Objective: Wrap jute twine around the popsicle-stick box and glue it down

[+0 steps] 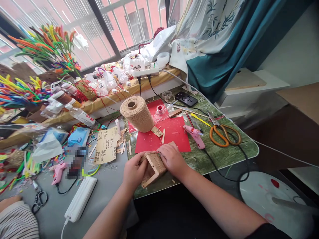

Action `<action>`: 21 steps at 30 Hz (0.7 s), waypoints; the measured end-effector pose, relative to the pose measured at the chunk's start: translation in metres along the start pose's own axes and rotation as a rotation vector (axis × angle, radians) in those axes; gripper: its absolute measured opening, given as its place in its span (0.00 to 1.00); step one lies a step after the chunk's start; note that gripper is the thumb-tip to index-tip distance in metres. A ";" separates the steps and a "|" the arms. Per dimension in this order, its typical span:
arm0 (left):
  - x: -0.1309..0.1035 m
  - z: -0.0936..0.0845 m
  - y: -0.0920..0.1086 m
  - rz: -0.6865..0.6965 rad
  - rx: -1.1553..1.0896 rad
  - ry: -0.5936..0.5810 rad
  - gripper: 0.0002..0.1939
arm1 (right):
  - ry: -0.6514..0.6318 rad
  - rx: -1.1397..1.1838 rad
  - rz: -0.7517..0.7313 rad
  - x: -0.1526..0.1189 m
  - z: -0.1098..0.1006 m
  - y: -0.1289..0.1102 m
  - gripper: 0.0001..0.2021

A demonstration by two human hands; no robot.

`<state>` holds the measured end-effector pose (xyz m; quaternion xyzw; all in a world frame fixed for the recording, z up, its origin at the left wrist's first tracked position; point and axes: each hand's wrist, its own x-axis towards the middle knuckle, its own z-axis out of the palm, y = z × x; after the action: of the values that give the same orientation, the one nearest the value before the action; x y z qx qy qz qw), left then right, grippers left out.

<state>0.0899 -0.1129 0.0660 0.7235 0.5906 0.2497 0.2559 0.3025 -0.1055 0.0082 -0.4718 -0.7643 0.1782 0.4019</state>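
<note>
A small open-fronted wooden box (160, 166), its side wrapped in tan twine, is tilted near the table's front edge. My left hand (134, 168) grips its left side, thumb at the upper edge. Fingers of my right hand (172, 158) are closed over its top and right side. Just beyond lies red paper (174, 129) with a wooden stick (163, 136) on it. A big spool of twine (138, 114) stands behind the box. To the right rest a pink glue gun (195, 135) and orange-handled scissors (224, 134).
Sandpaper sheets (107, 146) and loose craft sticks lie left of the spool. A white power strip (81, 199) and black scissors (40, 199) are farther left, near another person's striped sleeve (20, 220). A phone (186, 98) lies at the back. Bottles and pipe cleaners (53, 49) crowd the windowsill.
</note>
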 end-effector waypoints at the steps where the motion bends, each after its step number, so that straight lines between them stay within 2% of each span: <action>1: -0.002 0.000 -0.002 -0.002 -0.020 0.026 0.14 | -0.001 0.006 -0.002 0.000 0.001 0.001 0.09; 4: -0.008 0.006 -0.012 -0.008 -0.116 0.102 0.14 | -0.015 0.034 -0.018 0.000 0.002 0.003 0.10; 9: -0.013 0.029 -0.037 0.017 -0.375 0.195 0.13 | -0.001 0.089 -0.042 -0.001 0.002 0.005 0.10; 13: -0.012 0.042 -0.052 0.059 -0.490 0.226 0.14 | 0.042 0.150 -0.042 -0.001 -0.001 0.005 0.10; 21: -0.012 0.045 -0.054 0.084 -0.597 0.204 0.14 | 0.061 0.260 -0.036 0.000 -0.003 0.007 0.11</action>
<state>0.0787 -0.1190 -0.0039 0.6114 0.4835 0.4935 0.3858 0.3084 -0.1024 0.0054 -0.4071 -0.7306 0.2538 0.4859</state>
